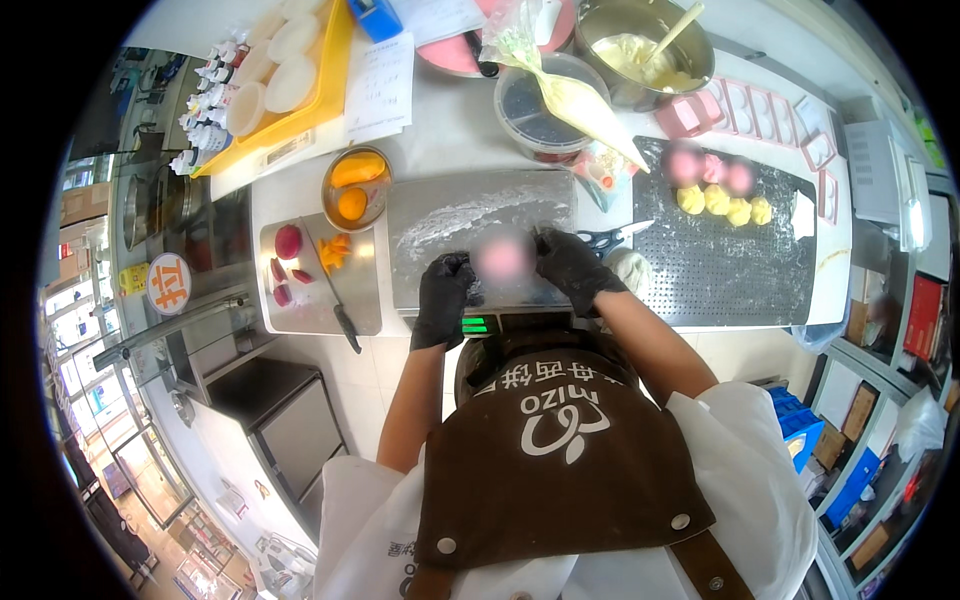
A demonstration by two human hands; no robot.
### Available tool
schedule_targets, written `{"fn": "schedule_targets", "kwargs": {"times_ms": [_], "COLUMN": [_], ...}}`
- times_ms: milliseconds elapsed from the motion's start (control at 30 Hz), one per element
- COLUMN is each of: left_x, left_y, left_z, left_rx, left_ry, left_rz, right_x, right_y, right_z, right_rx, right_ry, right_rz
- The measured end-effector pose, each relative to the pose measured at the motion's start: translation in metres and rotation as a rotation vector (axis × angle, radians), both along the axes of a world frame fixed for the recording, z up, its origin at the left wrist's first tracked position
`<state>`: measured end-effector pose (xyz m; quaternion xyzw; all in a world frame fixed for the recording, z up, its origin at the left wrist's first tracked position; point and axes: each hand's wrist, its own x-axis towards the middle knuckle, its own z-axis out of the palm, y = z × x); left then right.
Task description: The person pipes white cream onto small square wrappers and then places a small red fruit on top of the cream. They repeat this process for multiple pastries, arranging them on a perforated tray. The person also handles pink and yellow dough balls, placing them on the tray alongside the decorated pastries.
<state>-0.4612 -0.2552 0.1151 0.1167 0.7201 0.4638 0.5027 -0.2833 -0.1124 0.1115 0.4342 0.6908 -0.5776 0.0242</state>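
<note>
My left hand (443,298), in a black glove, is at the near edge of a flour-dusted metal board (430,195), its fingers curled. My right hand (578,270), also black-gloved, is on the other side with its fingertips bent inward. Between them is a blurred, round pink piece (502,257) that looks like a sheet of dough. Whether the fingertips pinch its edge is too blurred to make out. Right of my right hand lie scissors (615,236) and a whitish bundle (630,270).
At left, a knife (340,310) and cut fruit lie on a metal board (300,317), below a bowl (380,205) of orange fruit. A black perforated mat (720,275) at right bears pink and yellow balls. Behind are a piping bag (575,100), tub (510,115) and mixing bowl (690,40).
</note>
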Motion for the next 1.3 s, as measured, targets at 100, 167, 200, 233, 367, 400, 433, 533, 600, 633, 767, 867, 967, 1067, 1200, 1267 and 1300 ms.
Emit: {"fn": "schedule_targets", "kwargs": {"times_ms": [100, 167, 200, 233, 367, 400, 433, 533, 600, 633, 767, 867, 967, 1067, 1200, 1267, 1300], "left_x": [-0.002, -0.003, -0.002, -0.002, -0.003, -0.004, -0.004, -0.002, -0.003, -0.005, -0.007, -0.010, -0.006, -0.001, 0.000, 0.000, -0.002], "left_y": [-0.004, -0.003, -0.001, -0.001, -0.001, -0.003, -0.004, -0.003, -0.005, -0.008, -0.010, -0.016, -0.012, -0.004, 0.000, 0.000, -0.003], "left_z": [-0.009, -0.010, -0.007, -0.004, -0.009, -0.010, -0.010, -0.007, -0.006, -0.006, -0.011, -0.029, -0.025, -0.002, 0.000, -0.001, -0.002], "left_rx": [-0.009, -0.012, -0.016, -0.019, -0.006, -0.021, -0.036, -0.010, -0.007, -0.006, -0.001, 0.020, 0.024, -0.011, -0.060, -0.054, -0.035], "left_ry": [-0.066, -0.086, -0.081, -0.076, -0.054, -0.034, -0.014, -0.009, -0.033, -0.042, -0.008, 0.004, -0.044, -0.099, -0.103, -0.101, -0.094], "left_rz": [0.019, 0.019, 0.022, 0.027, 0.006, 0.007, 0.006, 0.037, 0.044, 0.055, 0.028, 0.016, 0.059, 0.072, 0.022, 0.015, 0.025], "right_x": [0.002, 0.012, 0.011, 0.002, 0.004, 0.002, -0.001, 0.002, 0.003, -0.001, 0.004, 0.004, 0.002, -0.002, -0.003, -0.002, -0.001], "right_y": [-0.001, -0.005, -0.005, -0.001, -0.004, -0.003, -0.001, -0.001, 0.000, 0.004, 0.009, 0.005, 0.002, 0.001, 0.003, 0.004, 0.004], "right_z": [-0.008, -0.031, -0.033, -0.013, -0.058, -0.052, -0.036, -0.045, -0.041, -0.010, -0.009, -0.018, -0.022, -0.015, -0.011, -0.014, 0.000], "right_rx": [0.085, 0.233, 0.215, 0.017, -0.070, -0.012, 0.047, 0.267, 0.177, 0.008, -0.188, -0.045, 0.099, -0.023, -0.017, -0.044, -0.018], "right_ry": [0.075, 0.141, 0.131, 0.035, 0.001, -0.030, -0.062, 0.000, 0.070, 0.092, 0.039, 0.027, 0.015, -0.005, -0.029, -0.010, 0.030], "right_rz": [0.062, 0.154, 0.158, 0.078, 0.031, 0.060, 0.088, 0.110, 0.041, -0.020, -0.064, -0.011, 0.044, 0.047, 0.076, 0.060, 0.048]}}
